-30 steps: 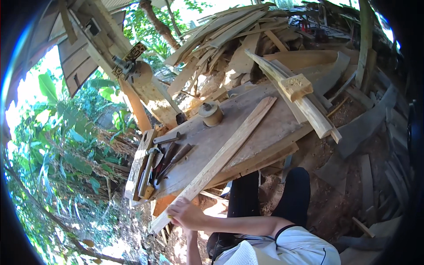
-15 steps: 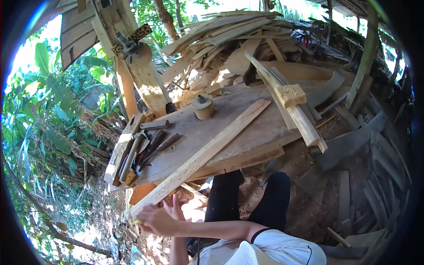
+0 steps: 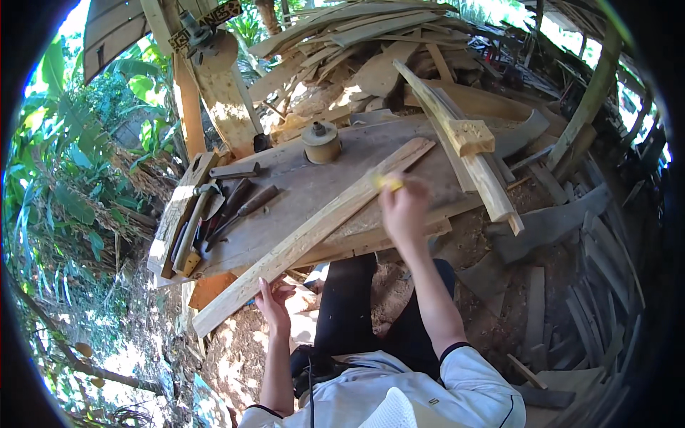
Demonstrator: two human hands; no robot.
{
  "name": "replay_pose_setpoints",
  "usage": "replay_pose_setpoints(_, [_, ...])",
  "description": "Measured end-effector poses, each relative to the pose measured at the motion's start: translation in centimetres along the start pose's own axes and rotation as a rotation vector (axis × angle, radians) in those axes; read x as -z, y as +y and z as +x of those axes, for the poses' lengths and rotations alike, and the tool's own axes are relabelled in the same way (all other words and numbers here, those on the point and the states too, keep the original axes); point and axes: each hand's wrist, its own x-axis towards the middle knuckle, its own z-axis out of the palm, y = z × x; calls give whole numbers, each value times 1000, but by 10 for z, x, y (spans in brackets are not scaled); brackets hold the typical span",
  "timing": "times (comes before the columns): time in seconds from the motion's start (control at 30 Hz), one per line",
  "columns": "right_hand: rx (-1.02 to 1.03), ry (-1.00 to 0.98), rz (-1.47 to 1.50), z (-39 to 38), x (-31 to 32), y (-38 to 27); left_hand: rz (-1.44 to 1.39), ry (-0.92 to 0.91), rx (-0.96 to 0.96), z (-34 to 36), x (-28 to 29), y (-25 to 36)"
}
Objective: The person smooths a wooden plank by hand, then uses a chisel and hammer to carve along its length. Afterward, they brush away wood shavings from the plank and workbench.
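Note:
A long, narrow wooden board (image 3: 314, 232) lies slantwise over the workbench (image 3: 292, 167), its near left end sticking out past the bench edge. My right hand (image 3: 405, 214) is closed on a small yellow object (image 3: 389, 183) above the board's far part; motion smears it, so its kind does not show. Beside the board's near end is my left hand (image 3: 275, 303), fingers apart, a fingertip touching the board's edge without wrapping round it.
On the bench's left are chisel-like hand tools (image 3: 239, 207), a wooden block (image 3: 187, 214) and a round lidded container (image 3: 321, 143). A shaped timber (image 3: 467, 146) crosses the right side. Offcuts (image 3: 357, 36) are piled behind, and a post (image 3: 225, 100) stands at the far left.
My right hand has swung from the board's near end up and right to its far part, carrying the yellow object. My left hand stays by the near end. The view has shifted slightly.

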Motion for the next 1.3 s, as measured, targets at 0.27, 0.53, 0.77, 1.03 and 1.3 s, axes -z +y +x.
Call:
replay_pose_setpoints(0.27, [178, -334, 385, -21, -5, -16, -78, 28, -31, 7, -11, 7])
replay_pose_setpoints(0.53, [-18, -51, 182, -9, 41, 21, -32, -328, -179, 15, 16, 45])
replay_pose_setpoints(0.77, [-72, -34, 273, 19, 65, 32, -169, -321, -392, 24, 15, 67])
replay_pose_setpoints(1.03, [250, -266, 685, -9, 53, -73, -18, -461, -606, 21, -17, 81])
replay_pose_setpoints(1.3, [276, -251, 915, -17, 20, -170, 155, -372, -662, 22, -8, 81])
